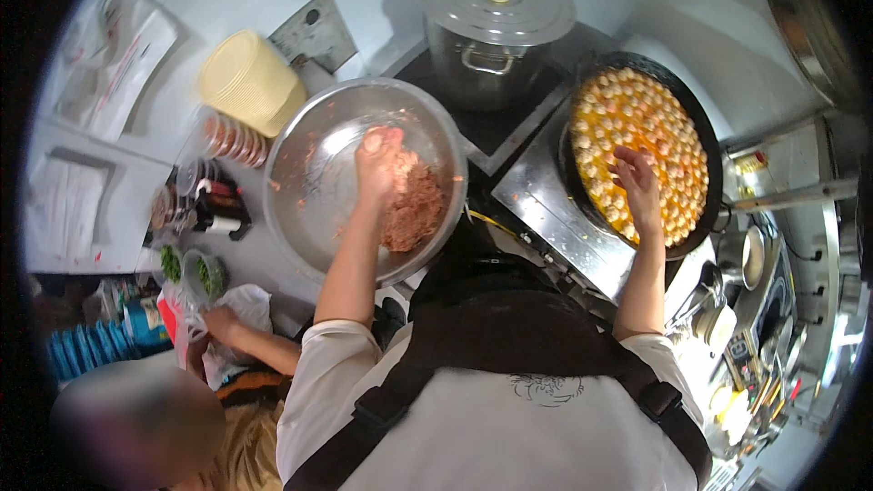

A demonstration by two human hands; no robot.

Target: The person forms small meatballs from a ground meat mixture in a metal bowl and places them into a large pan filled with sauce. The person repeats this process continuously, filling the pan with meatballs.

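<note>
My left hand (375, 168) is closed round a lump of raw ground meat (385, 138) inside a wide steel mixing bowl (296, 205). Next to it, a larger mound of the ground meat (415, 209) lies against the bowl's right side. Over a big dark pan (716, 150) hangs my right hand (638, 184), its fingers apart and slightly curled with nothing visible in them. Many small pale meatballs (673, 118) sit in orange-yellow liquid in the pan.
A lidded steel stockpot (496, 23) stands behind, between bowl and pan. Left of the bowl are a cream ribbed container (250, 77), jars (232, 138) and tubs of chopped greens (207, 277). At lower left, another person's hands (218, 323) handle a plastic bag (244, 309).
</note>
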